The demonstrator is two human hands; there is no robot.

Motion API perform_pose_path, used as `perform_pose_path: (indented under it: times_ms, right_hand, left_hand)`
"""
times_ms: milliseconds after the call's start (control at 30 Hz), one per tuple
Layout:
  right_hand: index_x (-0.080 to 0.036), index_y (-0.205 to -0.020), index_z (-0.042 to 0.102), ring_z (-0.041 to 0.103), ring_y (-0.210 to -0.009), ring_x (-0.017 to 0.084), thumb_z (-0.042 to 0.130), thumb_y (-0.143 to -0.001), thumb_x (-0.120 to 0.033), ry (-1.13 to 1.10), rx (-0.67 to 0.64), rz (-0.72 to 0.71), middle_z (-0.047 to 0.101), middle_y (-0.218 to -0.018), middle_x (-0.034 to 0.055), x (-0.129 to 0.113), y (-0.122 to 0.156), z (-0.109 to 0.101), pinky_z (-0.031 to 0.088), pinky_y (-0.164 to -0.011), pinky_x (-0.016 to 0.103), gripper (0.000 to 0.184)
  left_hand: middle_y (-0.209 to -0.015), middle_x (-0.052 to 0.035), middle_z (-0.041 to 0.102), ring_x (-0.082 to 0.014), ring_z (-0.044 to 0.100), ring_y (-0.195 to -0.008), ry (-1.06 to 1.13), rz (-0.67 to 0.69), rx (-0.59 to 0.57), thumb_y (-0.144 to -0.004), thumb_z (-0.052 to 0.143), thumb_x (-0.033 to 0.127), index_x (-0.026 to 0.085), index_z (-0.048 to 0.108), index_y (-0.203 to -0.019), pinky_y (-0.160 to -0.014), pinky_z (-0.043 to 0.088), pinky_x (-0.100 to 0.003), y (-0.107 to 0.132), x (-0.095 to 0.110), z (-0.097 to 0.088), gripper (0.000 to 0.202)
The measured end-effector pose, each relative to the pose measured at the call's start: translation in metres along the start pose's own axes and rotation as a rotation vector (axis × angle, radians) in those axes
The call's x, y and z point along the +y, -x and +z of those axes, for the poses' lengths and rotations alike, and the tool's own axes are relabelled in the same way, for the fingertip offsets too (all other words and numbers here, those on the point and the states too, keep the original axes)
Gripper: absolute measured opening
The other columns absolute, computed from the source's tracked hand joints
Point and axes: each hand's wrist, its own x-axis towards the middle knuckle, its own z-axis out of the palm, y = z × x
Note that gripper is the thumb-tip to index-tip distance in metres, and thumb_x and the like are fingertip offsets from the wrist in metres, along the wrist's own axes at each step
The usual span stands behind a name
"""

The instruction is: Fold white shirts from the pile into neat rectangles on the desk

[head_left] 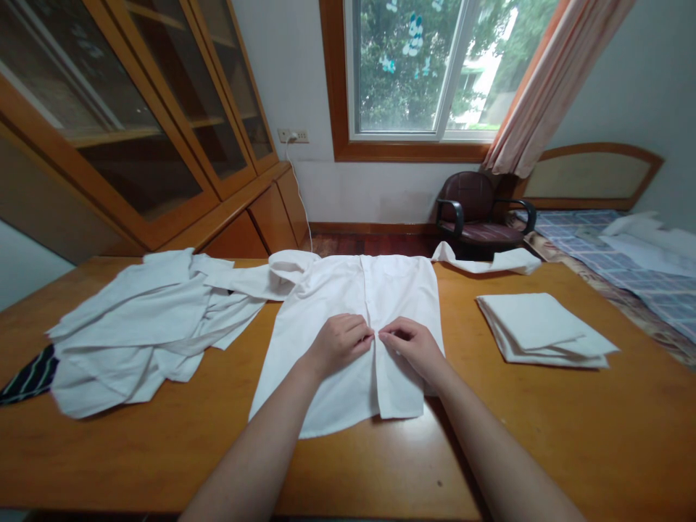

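White long-sleeved cloth shirt (348, 391) lies flat at the middle of the polished brown wooden table (544, 435), hem toward the near edge. One sleeve (489, 262) strays out along the far right edge; the other side runs left toward a loose heap of white garments (135, 319), exact meeting point unclear. Left hand (341, 341) and right hand (413, 344) meet at the shirt's front opening, below mid-length. Fingers of both closed, thumb against forefinger, seemingly pinching the two front edges; any button there too small to make out. Progress, as judged: front looks joined above the fingertips, edges lying together; below them, the right-hand flap (399, 388) hangs separate, so the lower stretch appears undone. Sleeves spread, body unfolded. To the right, a white cloth folded into a flat, squarish packet (536, 322) looks finished. Left heap looks untouched, crumpled, a dark striped piece of fabric (32, 373) poking out at its near left end.
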Motion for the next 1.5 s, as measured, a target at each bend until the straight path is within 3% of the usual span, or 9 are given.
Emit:
perform_pose_path:
  times_ms: [267,433,667,833,967,1200,1500]
  right_hand:
    - [-0.022,-0.083,0.076,0.059,-0.070,0.016,0.067,-0.089,-0.031,0.142,-0.006,-0.273,0.068,-0.076,0.0034,0.002,0.003,-0.002,0.045,-0.065,0.029,0.015]
    - [-0.022,-0.089,0.078,0.060,-0.067,0.015,0.063,-0.092,-0.031,0.195,-0.023,-0.353,0.069,-0.080,0.0051,0.002,0.005,-0.003,0.047,-0.062,0.029,0.018]
    - [-0.024,-0.091,0.078,0.063,-0.072,0.017,0.059,-0.093,-0.033,0.241,-0.130,-0.360,0.073,-0.086,0.0069,-0.004,0.008,-0.003,0.050,-0.066,0.030,0.021]
    - [-0.023,-0.087,0.074,0.060,-0.067,0.017,0.058,-0.094,-0.031,0.304,-0.033,-0.336,0.069,-0.076,0.0042,-0.004,0.006,-0.005,0.048,-0.067,0.031,0.019]
    - [-0.023,-0.091,0.073,0.060,-0.069,0.017,0.060,-0.093,-0.028,0.299,0.046,-0.331,0.068,-0.080,0.0043,-0.003,0.004,-0.003,0.049,-0.068,0.031,0.014]
    - [-0.025,-0.089,0.074,0.064,-0.078,0.019,0.062,-0.092,-0.026,0.299,0.027,-0.318,0.071,-0.086,0.0045,0.002,0.002,0.000,0.052,-0.075,0.032,0.013]
    - [-0.025,-0.092,0.073,0.066,-0.075,0.019,0.060,-0.092,-0.025,0.366,0.032,-0.294,0.074,-0.087,0.0041,0.006,0.002,0.002,0.052,-0.074,0.032,0.013]
  left_hand:
    - [-0.068,-0.0004,0.059,-0.0137,0.056,-0.062,-0.012,-0.002,0.024,-0.096,0.054,0.022,0.019,0.061,-0.080,-0.060,0.042,-0.028,0.000,0.000,0.000,0.017]
    - [-0.067,0.0002,0.058,-0.0137,0.055,-0.062,-0.021,-0.007,0.021,-0.096,0.054,0.021,0.020,0.060,-0.080,-0.059,0.042,-0.028,0.001,0.000,0.001,0.017]
    - [-0.068,-0.0004,0.059,-0.0140,0.056,-0.062,-0.020,0.004,0.026,-0.096,0.054,0.020,0.019,0.059,-0.081,-0.060,0.042,-0.028,0.001,-0.001,0.001,0.016]
    - [-0.068,0.0000,0.059,-0.0137,0.055,-0.062,-0.015,-0.006,0.023,-0.096,0.056,0.022,0.019,0.059,-0.081,-0.060,0.041,-0.028,0.001,-0.001,0.002,0.016]
    - [-0.069,-0.0001,0.060,-0.0137,0.055,-0.063,-0.007,-0.009,0.020,-0.096,0.057,0.022,0.019,0.059,-0.081,-0.061,0.041,-0.028,0.002,0.000,0.002,0.015]
    - [-0.068,0.0002,0.060,-0.0132,0.056,-0.062,0.009,-0.012,0.047,-0.095,0.057,0.020,0.019,0.060,-0.082,-0.060,0.042,-0.027,0.001,0.001,0.001,0.013]
    - [-0.067,-0.0001,0.060,-0.0132,0.056,-0.061,0.018,-0.011,0.049,-0.095,0.054,0.020,0.020,0.060,-0.077,-0.058,0.042,-0.027,-0.003,0.004,0.001,0.019]
